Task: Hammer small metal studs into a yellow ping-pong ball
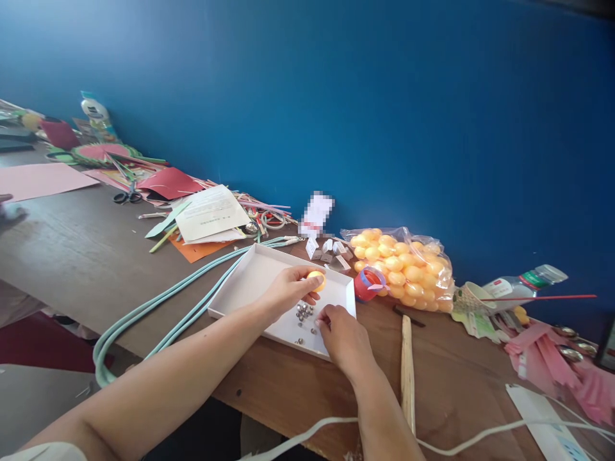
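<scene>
My left hand (pixel 288 289) is closed round a small orange ball (pixel 317 279), holding it over a shallow white tray (pixel 245 282) on the brown table. My right hand (pixel 342 333) hovers at the tray's near right corner, its fingers pinched together over several small silver beads (pixel 303 312) that lie in the tray. What the pinch holds, if anything, is too small to see.
A clear bag of orange balls (pixel 403 266) and a red tape roll (pixel 368 283) sit just right of the tray. A wooden stick (pixel 407 371), teal tubes (pixel 158 310), papers (pixel 209 214), scissors (pixel 127 195), a bottle (pixel 521 285) and pink ribbons (pixel 557 352) lie around. A blue wall stands behind.
</scene>
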Available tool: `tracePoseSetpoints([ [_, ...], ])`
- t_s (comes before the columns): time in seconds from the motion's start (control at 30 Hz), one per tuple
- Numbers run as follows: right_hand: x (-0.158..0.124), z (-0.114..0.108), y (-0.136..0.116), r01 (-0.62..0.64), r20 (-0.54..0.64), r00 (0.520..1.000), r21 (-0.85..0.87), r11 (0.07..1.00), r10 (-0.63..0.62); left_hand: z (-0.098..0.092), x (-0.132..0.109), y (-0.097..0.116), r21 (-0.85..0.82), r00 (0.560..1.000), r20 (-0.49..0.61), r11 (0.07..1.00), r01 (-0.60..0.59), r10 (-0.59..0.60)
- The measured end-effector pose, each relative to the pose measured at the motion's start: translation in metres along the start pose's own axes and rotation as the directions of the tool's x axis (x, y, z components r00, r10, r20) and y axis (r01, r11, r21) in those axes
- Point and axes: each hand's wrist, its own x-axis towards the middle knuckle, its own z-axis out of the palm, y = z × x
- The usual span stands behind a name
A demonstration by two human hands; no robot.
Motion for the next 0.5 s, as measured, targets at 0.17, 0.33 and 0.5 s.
tracePoseSetpoints([
  [0.17, -0.001, 0.000, 0.000, 0.008, -0.001, 1.000, -0.008, 1.000, -0.008, 0.000, 0.000, -0.001, 0.017, 1.000, 0.002, 1.000, -0.005, 0.005],
  [0.33, 0.000, 0.000, -0.002, 0.009, -0.019, 1.000, -0.033, 0.999, -0.010, 0.000, 0.001, -0.002, 0.024, 1.000, 0.009, 1.000, -0.009, 0.009],
  [0.5, -0.007, -0.010, -0.007, 0.022, -0.034, 0.999, -0.024, 0.999, -0.023, -0.001, 0.003, -0.005, 0.002, 1.000, 0.001, 1.000, -0.011, 0.011],
])
